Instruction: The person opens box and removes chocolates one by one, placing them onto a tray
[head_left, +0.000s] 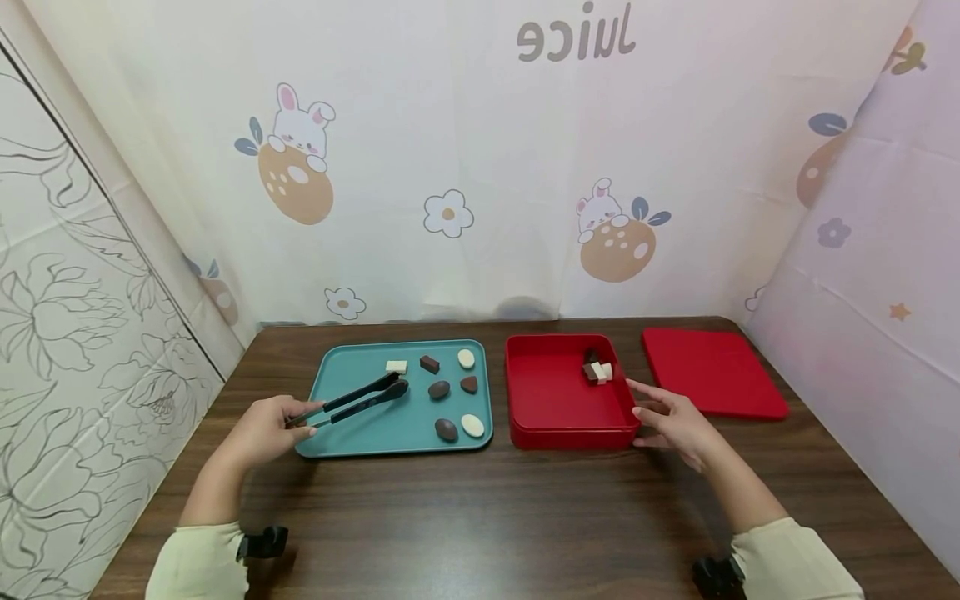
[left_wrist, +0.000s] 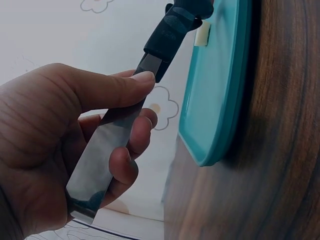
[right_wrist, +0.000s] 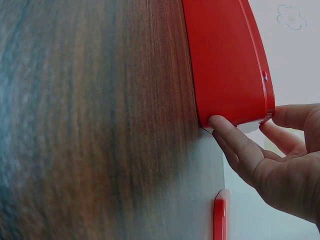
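My left hand [head_left: 262, 429] grips metal tongs [head_left: 367, 398] with black tips, thumb on one arm and fingers curled round the other. Their tips hang over a teal tray [head_left: 352, 450], close to a white chocolate rectangle [head_left: 397, 366]. Around them lie a dark chocolate bar [head_left: 430, 364], dark egg shapes [head_left: 446, 430], white egg shapes [head_left: 472, 425] and a brown piece [head_left: 468, 384]. My right hand [head_left: 678, 425] touches the right side of a red box [head_left: 555, 437] with extended fingers [right_wrist: 235, 137]. Inside the box, dark and white chocolates [head_left: 598, 372] sit together by the right wall.
A flat red lid [head_left: 712, 371] lies on the dark wooden table [head_left: 465, 517], right of the box. Behind the table hangs a printed curtain [head_left: 450, 125], and more patterned cloth stands at both sides. The tray and box stand side by side with a narrow gap.
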